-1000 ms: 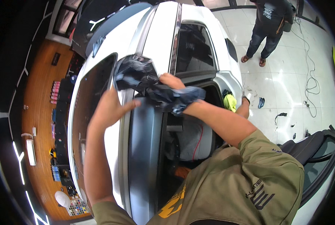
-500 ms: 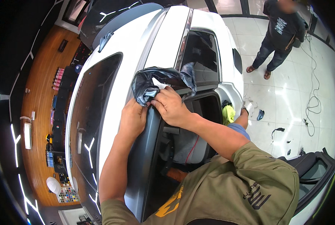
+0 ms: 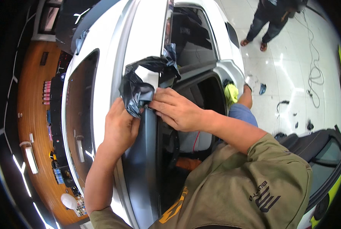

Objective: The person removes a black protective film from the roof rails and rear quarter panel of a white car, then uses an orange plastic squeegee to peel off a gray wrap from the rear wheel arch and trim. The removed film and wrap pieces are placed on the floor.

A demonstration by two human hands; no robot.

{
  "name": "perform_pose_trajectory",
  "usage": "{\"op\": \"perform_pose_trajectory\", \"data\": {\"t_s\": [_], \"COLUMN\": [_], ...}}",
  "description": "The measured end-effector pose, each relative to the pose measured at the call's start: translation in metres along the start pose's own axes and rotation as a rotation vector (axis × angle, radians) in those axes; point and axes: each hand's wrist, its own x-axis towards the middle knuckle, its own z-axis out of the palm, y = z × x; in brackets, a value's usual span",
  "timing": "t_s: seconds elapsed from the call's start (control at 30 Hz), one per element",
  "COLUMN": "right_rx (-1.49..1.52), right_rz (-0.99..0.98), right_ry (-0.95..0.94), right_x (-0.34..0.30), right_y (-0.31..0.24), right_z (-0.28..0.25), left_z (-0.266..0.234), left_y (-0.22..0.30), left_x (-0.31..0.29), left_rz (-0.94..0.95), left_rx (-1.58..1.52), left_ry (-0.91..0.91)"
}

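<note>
A crumpled sheet of dark grey glossy film (image 3: 134, 91) is bunched up on the roof edge of a white car (image 3: 141, 44). Its loose end folds back toward the side window. My left hand (image 3: 120, 124) is closed on the near side of the bunch, thumb against the film. With fingers pressed together, my right hand (image 3: 180, 108) grips the film's edge above the door opening; its fingertips are partly hidden. Below both hands, a smooth grey-blue strip (image 3: 140, 164) still covers the roof edge, while bare white paint shows beyond the bunch.
An open car door (image 3: 327, 160) stands at the lower right. A yellow-green cloth (image 3: 230, 94) hangs near the door pillar, beside my bent leg. Dark film scraps (image 3: 262, 89) and a long cable (image 3: 314, 72) lie on the tiled floor. Another person (image 3: 271, 23) stands at the far right.
Both hands have shifted left and a little toward me with the bunched film. My right hand's fingers have straightened along the film's edge. The whole view has shifted.
</note>
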Motion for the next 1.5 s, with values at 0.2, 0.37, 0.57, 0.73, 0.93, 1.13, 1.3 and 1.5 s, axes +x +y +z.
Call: {"op": "perform_pose_trajectory", "data": {"t_s": [0.2,0.37,0.57,0.73,0.93,1.13,1.3,1.5], "right_rx": [-0.07,-0.142,0.012,0.658,0.746,0.732,0.876,1.052], "right_rz": [0.159,0.035,0.061,1.027,1.19,1.278,1.379,1.373], "right_ry": [0.167,0.205,0.1,0.173,0.148,0.289,0.429,0.254], "right_x": [-0.016,-0.003,-0.002,-0.01,0.019,0.026,0.031,0.022], "right_y": [0.029,0.045,0.054,0.041,0.037,0.035,0.036,0.04], "right_z": [0.003,0.009,0.004,0.017,-0.004,0.011,0.02,0.003], "left_z": [0.007,0.014,0.02,0.022,0.02,0.021,0.019,0.019], "left_y": [0.004,0.009,-0.003,-0.003,0.007,0.005,0.001,0.001], "left_x": [-0.003,0.001,0.012,0.01,0.017,0.016,0.013,0.018], "left_rz": [-0.291,-0.291,-0.292,-0.268,-0.269,-0.245,-0.273,-0.225], "left_rx": [-0.193,-0.162,-0.125,-0.109,-0.105,-0.121,-0.096,-0.099], "left_ry": [0.04,0.15,0.105,0.129,0.108,0.126,0.087,0.14]}}
